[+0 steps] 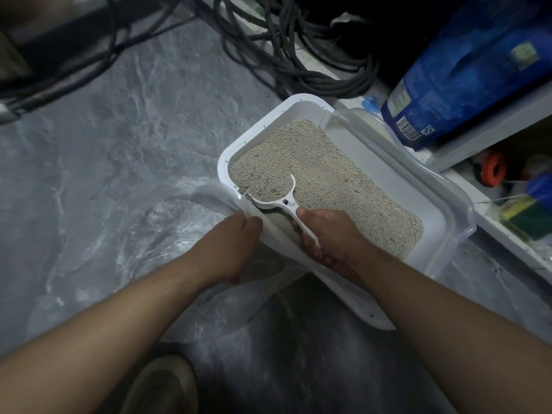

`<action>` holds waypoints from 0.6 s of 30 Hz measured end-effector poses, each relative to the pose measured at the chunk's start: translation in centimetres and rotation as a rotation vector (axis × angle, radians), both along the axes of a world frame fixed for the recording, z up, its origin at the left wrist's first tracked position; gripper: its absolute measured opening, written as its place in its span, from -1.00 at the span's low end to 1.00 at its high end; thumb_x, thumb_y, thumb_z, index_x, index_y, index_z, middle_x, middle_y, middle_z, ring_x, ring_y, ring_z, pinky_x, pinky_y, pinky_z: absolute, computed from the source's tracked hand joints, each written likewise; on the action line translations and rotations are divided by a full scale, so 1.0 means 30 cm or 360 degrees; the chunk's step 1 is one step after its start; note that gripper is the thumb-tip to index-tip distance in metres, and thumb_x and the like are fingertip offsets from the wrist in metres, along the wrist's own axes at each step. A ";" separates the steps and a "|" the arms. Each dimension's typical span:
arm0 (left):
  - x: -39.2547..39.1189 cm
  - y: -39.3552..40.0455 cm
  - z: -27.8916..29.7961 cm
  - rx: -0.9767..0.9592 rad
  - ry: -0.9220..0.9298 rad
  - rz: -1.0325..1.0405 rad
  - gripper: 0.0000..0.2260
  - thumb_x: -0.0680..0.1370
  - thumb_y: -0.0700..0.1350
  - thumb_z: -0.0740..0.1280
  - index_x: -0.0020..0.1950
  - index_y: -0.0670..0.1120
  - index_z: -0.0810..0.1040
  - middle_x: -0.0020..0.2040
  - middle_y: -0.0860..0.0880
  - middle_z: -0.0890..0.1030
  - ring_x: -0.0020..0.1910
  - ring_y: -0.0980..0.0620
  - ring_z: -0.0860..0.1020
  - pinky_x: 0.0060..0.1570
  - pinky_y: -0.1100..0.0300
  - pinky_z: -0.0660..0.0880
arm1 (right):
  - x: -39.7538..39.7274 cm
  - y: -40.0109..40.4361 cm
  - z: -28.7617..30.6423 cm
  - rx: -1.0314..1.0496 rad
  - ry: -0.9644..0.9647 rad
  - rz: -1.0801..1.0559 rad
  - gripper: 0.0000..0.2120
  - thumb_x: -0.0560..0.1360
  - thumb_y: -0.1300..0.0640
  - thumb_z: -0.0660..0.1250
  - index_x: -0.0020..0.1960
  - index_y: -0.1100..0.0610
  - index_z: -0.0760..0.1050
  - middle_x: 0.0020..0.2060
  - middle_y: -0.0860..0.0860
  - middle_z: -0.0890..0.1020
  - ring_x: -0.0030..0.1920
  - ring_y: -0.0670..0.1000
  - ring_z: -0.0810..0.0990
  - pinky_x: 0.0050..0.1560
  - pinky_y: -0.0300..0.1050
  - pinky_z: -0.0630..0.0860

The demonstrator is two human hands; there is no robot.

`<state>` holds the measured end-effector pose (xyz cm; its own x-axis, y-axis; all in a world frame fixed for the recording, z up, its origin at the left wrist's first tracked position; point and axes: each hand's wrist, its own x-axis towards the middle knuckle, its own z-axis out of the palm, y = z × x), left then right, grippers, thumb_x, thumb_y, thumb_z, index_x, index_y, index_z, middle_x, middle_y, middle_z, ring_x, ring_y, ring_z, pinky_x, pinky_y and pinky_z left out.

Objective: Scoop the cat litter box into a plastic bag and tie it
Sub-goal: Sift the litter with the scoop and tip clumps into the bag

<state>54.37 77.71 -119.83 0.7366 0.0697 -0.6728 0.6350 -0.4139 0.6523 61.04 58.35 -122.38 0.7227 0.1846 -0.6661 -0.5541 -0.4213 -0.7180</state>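
Over the near-left corner of the litter box (430, 204), the right hand (331, 240) closes around the scoop (276, 194) handle—long axis running up-left into the litter. The left hand (236, 243) grips the rim; the plastic bag (167, 222) lies open just left—nearer that hand.

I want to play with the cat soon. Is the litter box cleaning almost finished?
Not yet. Done: the clear plastic bag lies open on the floor beside the litter box. In hand: the right hand pushes the white scoop into the litter while the left hand grips the box's near edge. Left: scooping, bagging, and tying.
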 end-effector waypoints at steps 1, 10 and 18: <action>0.000 -0.003 0.005 -0.0025 -0.0015 0.0005 -0.66 0.71 -0.03 0.06 0.23 -0.29 0.41 -0.02 -0.15 0.49 0.09 -0.37 0.56 -0.17 -0.33 0.58 | 0.000 -0.006 0.001 0.0017 0.0007 -0.0011 -0.60 0.59 -0.09 0.34 -0.10 0.26 0.62 -0.47 0.07 0.52 -0.58 -0.01 0.35 -0.54 -0.29 0.24; 0.007 -0.009 0.015 -0.0133 0.0086 0.0082 -0.62 0.72 -0.02 0.04 0.35 -0.28 0.37 -0.07 -0.16 0.49 0.03 -0.32 0.51 -0.08 -0.20 0.59 | -0.002 -0.004 0.007 -0.0020 -0.0032 0.0073 -0.60 0.58 -0.10 0.35 -0.12 0.26 0.61 -0.49 0.08 0.52 -0.58 0.00 0.35 -0.54 -0.27 0.27; -0.006 -0.020 0.009 -0.0172 0.0100 0.0120 -0.58 0.73 0.03 0.00 0.40 -0.25 0.33 -0.19 -0.01 0.39 0.11 -0.43 0.52 0.10 -0.31 0.52 | -0.011 -0.014 0.022 0.0047 -0.0093 -0.0018 -0.62 0.58 -0.12 0.35 -0.12 0.21 0.64 -0.47 0.10 0.53 -0.55 0.01 0.37 -0.51 -0.24 0.27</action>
